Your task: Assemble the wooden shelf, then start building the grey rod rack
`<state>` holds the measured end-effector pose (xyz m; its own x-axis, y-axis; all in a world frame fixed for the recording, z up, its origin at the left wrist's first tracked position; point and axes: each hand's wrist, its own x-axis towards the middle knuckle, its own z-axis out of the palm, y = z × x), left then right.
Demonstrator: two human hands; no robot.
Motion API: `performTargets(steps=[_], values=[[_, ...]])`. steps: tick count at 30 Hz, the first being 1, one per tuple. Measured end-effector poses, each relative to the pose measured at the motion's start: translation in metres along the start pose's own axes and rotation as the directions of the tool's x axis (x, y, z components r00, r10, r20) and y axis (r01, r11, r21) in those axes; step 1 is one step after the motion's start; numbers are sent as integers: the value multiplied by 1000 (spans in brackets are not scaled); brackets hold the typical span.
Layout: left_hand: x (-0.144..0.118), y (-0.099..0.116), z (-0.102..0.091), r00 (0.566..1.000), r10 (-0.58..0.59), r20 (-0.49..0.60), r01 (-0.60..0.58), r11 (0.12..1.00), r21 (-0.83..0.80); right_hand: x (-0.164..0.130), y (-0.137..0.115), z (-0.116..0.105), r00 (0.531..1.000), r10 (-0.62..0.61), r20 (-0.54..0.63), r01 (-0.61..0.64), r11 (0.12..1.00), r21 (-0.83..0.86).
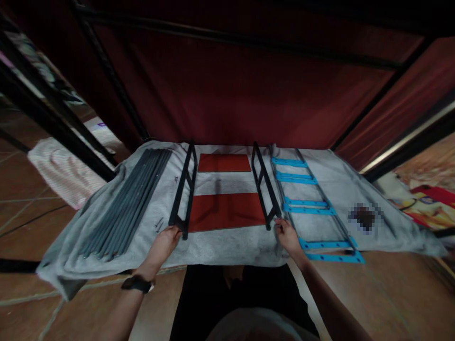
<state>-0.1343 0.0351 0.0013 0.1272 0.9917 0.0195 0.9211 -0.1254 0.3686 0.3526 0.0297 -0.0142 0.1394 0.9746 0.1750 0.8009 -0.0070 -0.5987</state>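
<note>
A tiled home floor (31,303) with a spread grey cloth (227,244).

Floor: brown tiles (24,208), near and left.
Cover: grey cloth (231,246) spread over the floor.
Far wall: dark red curtain (227,94) behind black poles (106,66).
Light: dim, brighter at right.

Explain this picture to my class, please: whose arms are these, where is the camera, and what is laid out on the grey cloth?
The camera sits on a person's head, looking down at their own arms. The left hand grips the near end of one black metal side frame; the right hand grips the other black frame. Between the frames lie two red boards. All rests on a grey cloth on the floor, with grey rods at left and blue-barred rails at right.
</note>
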Motion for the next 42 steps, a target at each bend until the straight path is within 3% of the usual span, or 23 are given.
performTargets(steps=[8, 14, 27, 34, 42], values=[[10, -20, 5, 999, 48, 15, -48, 998, 26, 14, -22, -3, 994, 10, 109, -3, 998, -62], [13, -19, 8, 1000, 14, 18, -15, 996, 92, 21, -21, 0, 983, -12, 181, 33, 993, -111], [9, -6, 2, 1000, 12, 1, -12, 998, 60, 26, -15, 1, 962, -77, 264, 122, 979, -161], [11, -13, 4, 999, 22, 29, -24, 998, 61, 28, -13, 1, 963, -102, 250, 145, 976, -160], [10, -11, 5, 999, -13, 44, 10, 998, 68, 31, -9, -4, 920, -159, 359, 242, 950, -200]])
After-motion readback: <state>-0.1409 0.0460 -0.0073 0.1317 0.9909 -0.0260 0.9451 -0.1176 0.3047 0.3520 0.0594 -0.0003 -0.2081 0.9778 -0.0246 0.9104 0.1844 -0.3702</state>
